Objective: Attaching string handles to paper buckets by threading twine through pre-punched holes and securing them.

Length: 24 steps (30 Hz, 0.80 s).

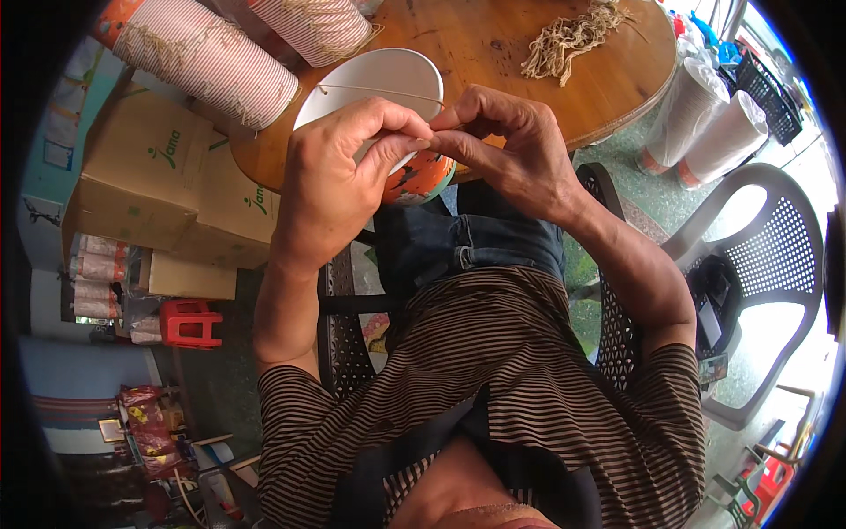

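A white-lined paper bucket [388, 70] with an orange printed outside lies tilted at the near edge of the table, its mouth toward me. A thin tan cord [379, 91] spans the mouth from a hole on the far left to the right rim. There, my left hand [339, 172] and my right hand [520, 154] meet, thumbs and forefingers pinched tip to tip on the cord's end. The fingertips hide the very end of the cord and that part of the rim. My left hand covers the bucket's lower left side.
Stacked buckets [211, 66] with cord handles lie at the table's far left. A bundle of loose cords [577, 40] rests on the wooden table [476, 44]. Cardboard boxes [150, 150] stand on the left; wrapped stacks [705, 123] and a plastic chair [775, 247] are on the right.
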Tool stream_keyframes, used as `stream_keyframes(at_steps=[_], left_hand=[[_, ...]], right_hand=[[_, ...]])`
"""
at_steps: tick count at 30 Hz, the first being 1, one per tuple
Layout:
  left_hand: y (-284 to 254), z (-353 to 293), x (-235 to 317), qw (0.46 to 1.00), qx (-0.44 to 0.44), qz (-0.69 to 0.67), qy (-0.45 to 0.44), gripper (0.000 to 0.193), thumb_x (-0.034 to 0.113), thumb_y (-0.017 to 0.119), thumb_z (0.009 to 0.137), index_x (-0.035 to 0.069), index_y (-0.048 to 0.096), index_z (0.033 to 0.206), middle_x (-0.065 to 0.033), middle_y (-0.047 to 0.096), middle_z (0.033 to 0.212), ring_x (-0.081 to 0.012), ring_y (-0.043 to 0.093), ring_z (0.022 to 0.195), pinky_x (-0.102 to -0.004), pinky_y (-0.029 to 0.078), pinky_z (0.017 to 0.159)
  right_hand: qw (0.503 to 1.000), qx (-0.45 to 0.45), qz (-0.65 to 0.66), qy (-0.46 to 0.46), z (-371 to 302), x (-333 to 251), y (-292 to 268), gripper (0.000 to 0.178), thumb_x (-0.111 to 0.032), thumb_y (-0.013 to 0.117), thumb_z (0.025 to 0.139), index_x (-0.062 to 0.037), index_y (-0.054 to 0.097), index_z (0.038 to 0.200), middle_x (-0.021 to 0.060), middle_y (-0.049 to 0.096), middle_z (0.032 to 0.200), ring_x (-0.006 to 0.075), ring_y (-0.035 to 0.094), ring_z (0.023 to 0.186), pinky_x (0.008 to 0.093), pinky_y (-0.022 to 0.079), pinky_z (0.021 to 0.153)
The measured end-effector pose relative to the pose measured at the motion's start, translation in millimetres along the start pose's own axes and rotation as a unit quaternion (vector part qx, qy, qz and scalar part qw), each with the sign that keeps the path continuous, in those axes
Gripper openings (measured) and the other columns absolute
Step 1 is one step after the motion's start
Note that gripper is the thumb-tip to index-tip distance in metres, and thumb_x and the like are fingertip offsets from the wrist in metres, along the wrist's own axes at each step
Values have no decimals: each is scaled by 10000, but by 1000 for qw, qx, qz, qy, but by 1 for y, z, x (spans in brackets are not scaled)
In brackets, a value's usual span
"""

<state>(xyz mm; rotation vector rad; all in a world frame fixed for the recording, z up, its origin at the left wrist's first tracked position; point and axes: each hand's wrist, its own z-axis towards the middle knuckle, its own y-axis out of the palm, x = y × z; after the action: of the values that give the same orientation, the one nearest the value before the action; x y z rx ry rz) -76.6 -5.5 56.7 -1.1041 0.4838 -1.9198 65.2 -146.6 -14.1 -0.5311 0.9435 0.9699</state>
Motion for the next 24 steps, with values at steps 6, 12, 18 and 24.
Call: stream_keyframes(at_steps=[6, 12, 18, 24], left_hand=[[1, -2, 7, 997, 5, 68, 47, 75, -35, 708, 889, 8, 658, 924, -94, 682, 830, -228, 692, 760, -320, 541, 686], [-1, -3, 0, 998, -2, 42, 38, 77, -38, 706, 891, 5, 654, 928, -85, 682, 845, -218, 690, 781, -317, 545, 708], [1, -3, 0, 998, 15, 34, 48, 88, -53, 716, 878, 2, 668, 927, -78, 694, 846, -193, 696, 787, -302, 551, 725], [1, -3, 2, 998, 21, 42, 44, 88, -55, 726, 872, -2, 686, 930, -70, 709, 850, -176, 704, 797, -288, 554, 727]], right_hand=[[999, -7, -33, -32, -2, 1, 0, 160, -118, 772, 933, 12, 686, 966, 1, 686, 839, 49, 609, 764, 240, 509, 676], [1000, -2, -18, 10, -4, -3, 4, 161, -119, 771, 933, 12, 683, 962, 21, 695, 828, 52, 620, 756, 241, 510, 659], [1000, 17, -6, 19, -5, -8, 6, 157, -129, 753, 946, 17, 700, 973, 29, 712, 846, 47, 635, 766, 240, 521, 669], [998, 33, -49, -14, -7, -6, 6, 83, -79, 725, 946, 0, 700, 955, 22, 725, 839, 66, 678, 762, 232, 546, 701]])
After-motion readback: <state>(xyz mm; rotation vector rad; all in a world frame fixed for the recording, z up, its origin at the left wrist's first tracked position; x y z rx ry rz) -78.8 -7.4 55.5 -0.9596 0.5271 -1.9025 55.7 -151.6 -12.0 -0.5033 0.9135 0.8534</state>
